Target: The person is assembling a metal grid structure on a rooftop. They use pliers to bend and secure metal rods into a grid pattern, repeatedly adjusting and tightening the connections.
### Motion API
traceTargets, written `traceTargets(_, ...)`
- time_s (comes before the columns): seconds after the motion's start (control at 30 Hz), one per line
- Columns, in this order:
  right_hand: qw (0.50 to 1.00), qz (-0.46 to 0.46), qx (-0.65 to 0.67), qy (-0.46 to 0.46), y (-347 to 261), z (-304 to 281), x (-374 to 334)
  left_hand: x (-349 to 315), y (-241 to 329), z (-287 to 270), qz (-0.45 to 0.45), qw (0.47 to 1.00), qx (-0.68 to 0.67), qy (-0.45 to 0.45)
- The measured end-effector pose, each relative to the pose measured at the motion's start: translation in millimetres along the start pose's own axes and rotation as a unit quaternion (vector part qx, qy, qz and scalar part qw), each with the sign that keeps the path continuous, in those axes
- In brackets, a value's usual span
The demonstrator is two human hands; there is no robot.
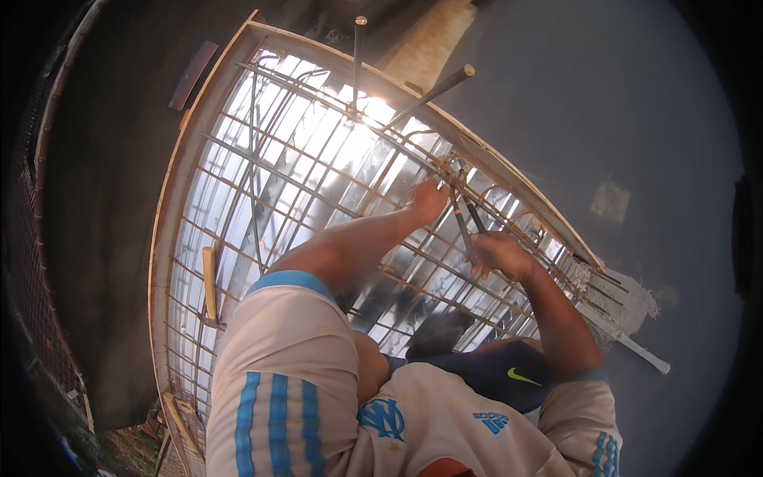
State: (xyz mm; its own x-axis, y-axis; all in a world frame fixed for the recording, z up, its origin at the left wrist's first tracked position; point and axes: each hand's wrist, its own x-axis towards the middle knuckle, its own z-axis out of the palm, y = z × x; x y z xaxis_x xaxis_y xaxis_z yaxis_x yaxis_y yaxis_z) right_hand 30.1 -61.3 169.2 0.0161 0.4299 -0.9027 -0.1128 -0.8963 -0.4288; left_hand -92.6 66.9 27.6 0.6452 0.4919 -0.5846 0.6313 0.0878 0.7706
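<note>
My right hand is closed around the lower ends of a pair of pincers with long dark handles and small orange marks. The handles stand slightly apart, and the jaws meet the steel bars at a crossing near the far edge. Close beside those jaws, my left hand is closed at the bars; what its fingers grip, if anything, is too small to make out. Beneath both hands runs a rebar grid over shiny ribbed metal sheeting.
Wooden formwork boards border the grid. Two pipes, one upright and one slanted, rise near the far edge. A hammer with a wooden handle rests at left. At right lies a white-handled tool near rough concrete.
</note>
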Motion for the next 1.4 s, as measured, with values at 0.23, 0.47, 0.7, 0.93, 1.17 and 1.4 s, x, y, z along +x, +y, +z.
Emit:
traceTargets(0.23, 0.916, -0.282, -0.261, 0.112, 91.2, 39.1, 54.1, 33.4, -86.7, 16.1, 0.004, 1.0, -0.004, -0.024)
traceTargets(0.47, 0.953, -0.119, -0.253, 0.12, 114.6, 6.7, 71.8, 23.7, -58.5, -49.4, 0.001, 0.969, 0.203, 0.14)
traceTargets(0.7, 0.999, 0.036, -0.026, -0.025, 127.0, -20.9, 80.4, 25.2, -87.6, -104.6, 0.055, 0.997, 0.057, -0.015)
traceTargets(0.93, 0.886, 0.042, -0.428, 0.173, 96.8, -11.9, 53.4, -8.2, -30.3, -118.6, -0.095, 0.987, -0.111, -0.071)
traceTargets(1.17, 0.961, -0.269, -0.061, 0.018, 30.2, 53.9, 66.7, -46.6, 9.1, -91.6, -0.107, 0.955, -0.277, 0.024)
traceTargets(1.4, 0.915, -0.303, 0.26, -0.056, 21.9, 62.1, 79.0, -59.2, -24.1, -155.8, -0.142, 0.954, -0.199, 0.174)
